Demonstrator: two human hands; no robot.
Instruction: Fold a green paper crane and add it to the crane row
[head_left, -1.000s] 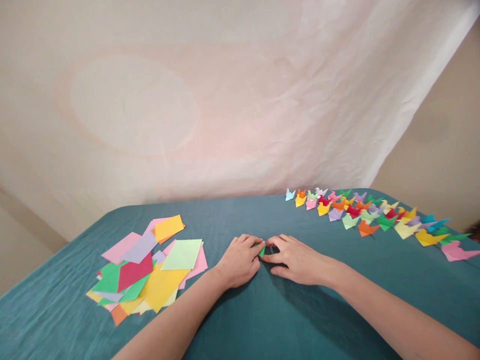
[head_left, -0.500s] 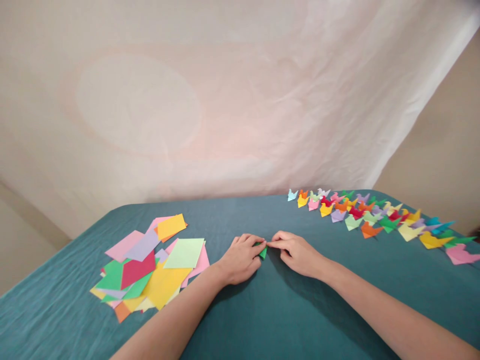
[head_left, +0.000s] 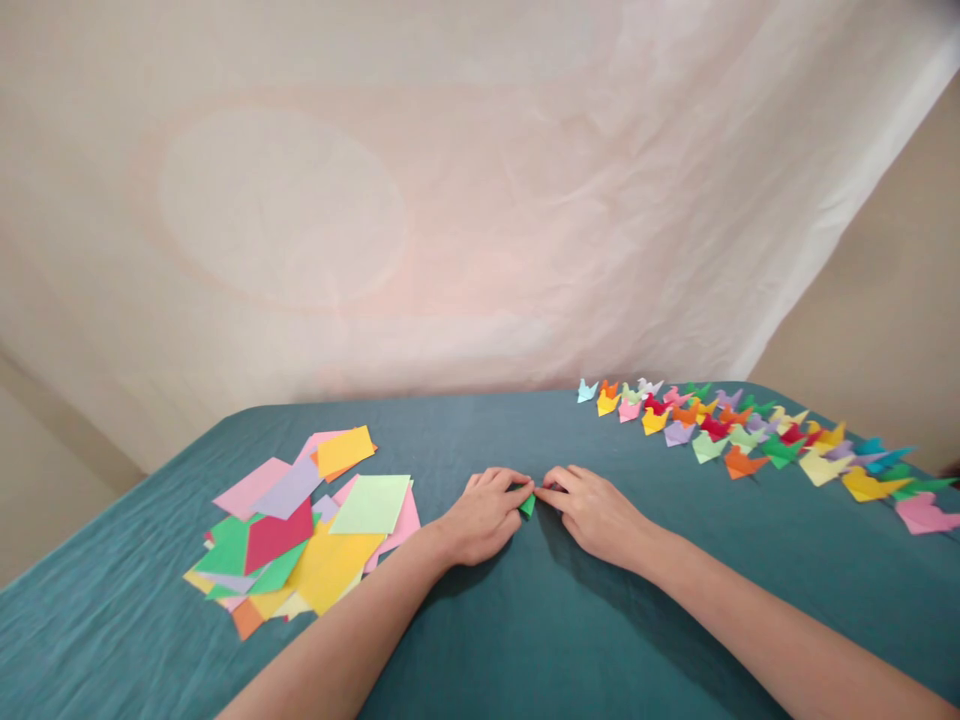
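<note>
The person's left forearm and right forearm reach forward, converging. The left hand is palm down, with fingers directed inward. The right hand has its fingers curled, index finger pointing towards the left fingertips; whether they touch is difficult to say.

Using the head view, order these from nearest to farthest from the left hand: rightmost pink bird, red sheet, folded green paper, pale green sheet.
1. Folded green paper: touching the left hand, on its right.
2. Pale green sheet: left of the hand.
3. Red sheet: farther left.
4. Rightmost pink bird: far right.
</note>
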